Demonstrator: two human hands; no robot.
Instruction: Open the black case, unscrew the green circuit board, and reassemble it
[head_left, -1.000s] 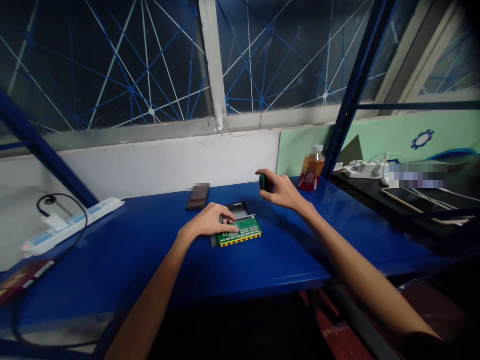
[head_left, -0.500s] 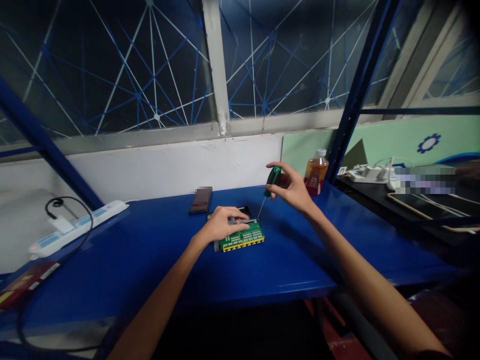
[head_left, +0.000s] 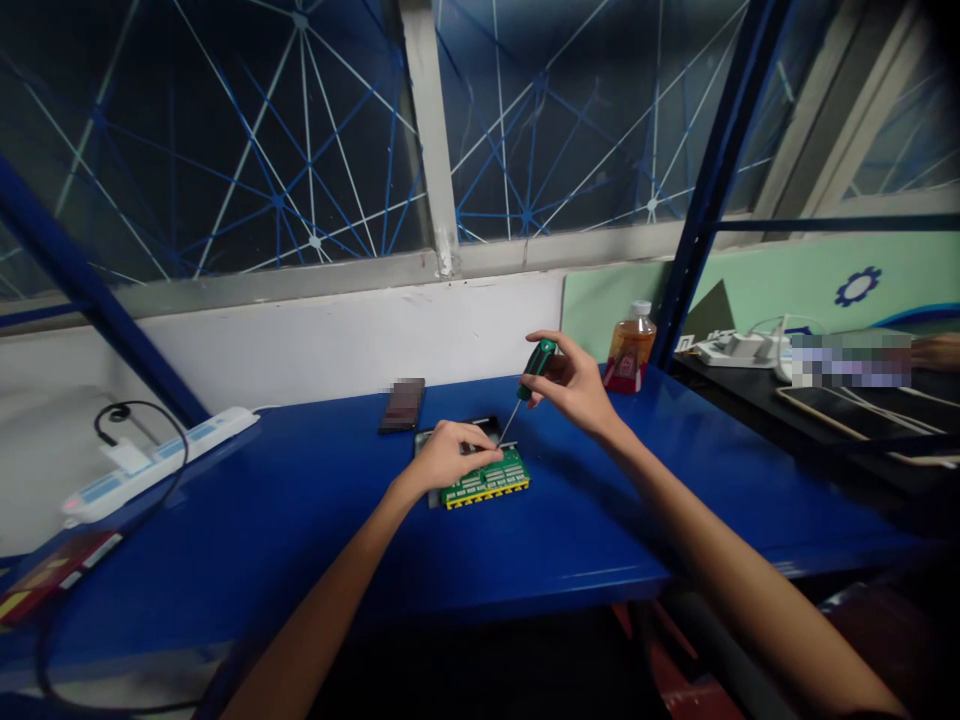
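on the blue table (head_left: 540,545): the green circuit board (head_left: 512,472) lies in front of the person, a row of yellow parts (head_left: 487,494) along its near edge, a dark case (head_left: 486,424) showing at its far side

right hand (head_left: 581,385): closed on the handle of the green screwdriver (head_left: 537,369), which leans, handle up and to the right, thin shaft running down and to the left

screwdriver tip: now further left than half a second ago, from the right end of the board's far edge to just beside the left fingertips; whether it touches a screw is too small to tell

left hand (head_left: 444,455): over the left part of the board, thumb and forefinger nearer each other than a moment ago, the gap narrow; whether they pinch anything, i cannot tell

what the shift means: both hands now seem to serve one spot at the board's far edge, the left perhaps steadying or guiding

phone (head_left: 403,405) and bottle (head_left: 631,350): unmoved on the table, apart from the work
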